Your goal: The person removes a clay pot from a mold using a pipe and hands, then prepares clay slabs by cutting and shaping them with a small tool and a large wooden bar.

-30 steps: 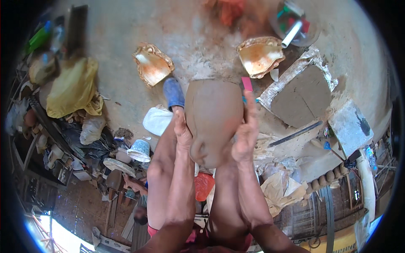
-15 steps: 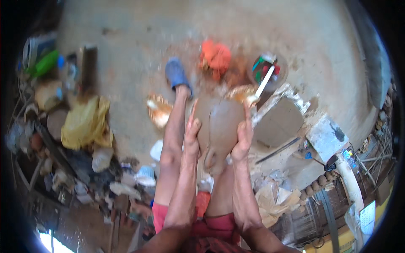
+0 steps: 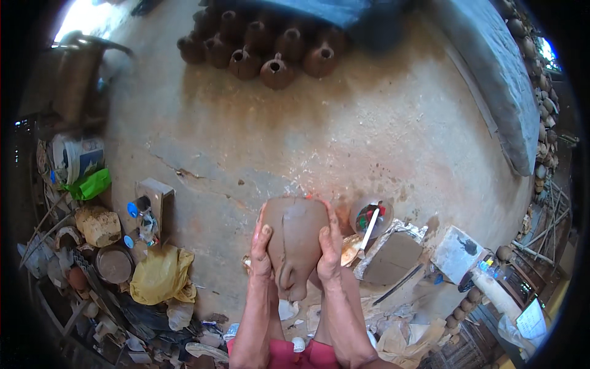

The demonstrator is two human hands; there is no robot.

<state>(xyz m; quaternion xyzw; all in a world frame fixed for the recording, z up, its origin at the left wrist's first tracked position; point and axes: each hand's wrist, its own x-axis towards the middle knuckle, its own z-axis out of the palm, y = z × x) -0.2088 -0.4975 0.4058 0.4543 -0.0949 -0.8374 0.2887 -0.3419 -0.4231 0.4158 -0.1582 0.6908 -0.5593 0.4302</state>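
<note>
Editor: What do the hands have hold of?

Photographer: A brown clay jug (image 3: 301, 230), clasped between two bare palms in front of a person's red shorts (image 3: 322, 353). Its broad end points away; the narrow end, with a small loop handle (image 3: 285, 275), lies nearest the body.

Editor: And the grip itself?

Photographer: The left hand (image 3: 261, 251) is partly open, curved along the jug's left side, thumb on the upper face. The right hand (image 3: 330, 251) mirrors it on the right, bent to the same curve. A dark line runs lengthwise down the clay between them.

Editor: Around them?

Photographer: Just to the right, a white stick (image 3: 369, 229) leans in a round bowl (image 3: 356, 216), near a flat grey slab (image 3: 390, 258) with a crumpled pale sheet (image 3: 413, 230) at its edge. A yellow bag (image 3: 158, 275) slumps at left, near a green bag (image 3: 92, 184). Well apart, across the floor (image 3: 215, 141), brown pots (image 3: 276, 74) stand clustered, mouths showing.
</note>
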